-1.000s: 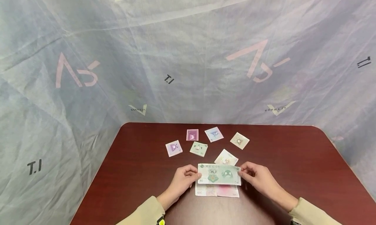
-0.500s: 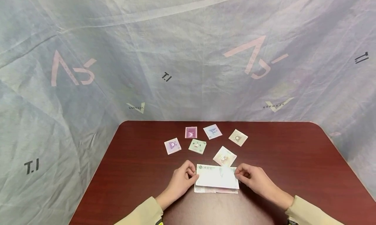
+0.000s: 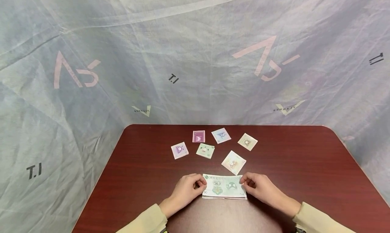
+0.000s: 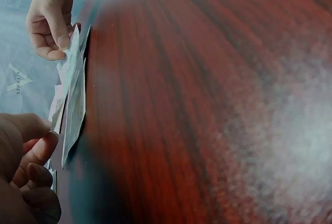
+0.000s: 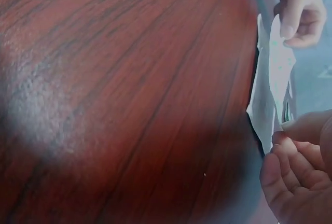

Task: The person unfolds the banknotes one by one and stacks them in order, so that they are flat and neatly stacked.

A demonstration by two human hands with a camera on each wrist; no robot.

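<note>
2 grips, left hand (image 3: 188,189) and right hand (image 3: 260,187), pinch the green 50 note (image 3: 224,186) by its ends; settle it evenly, edges square over the lower paper (image 5: 263,84).

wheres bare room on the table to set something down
The table is bare right of the tan square and right hand, and left of the pale purple square and left hand. It's crowded between those squares, where more lie, and between the hands, which hold the green 50 note.

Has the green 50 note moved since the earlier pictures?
Yes: the green note has moved away from the far edge of the table, downward in the head view.
</note>
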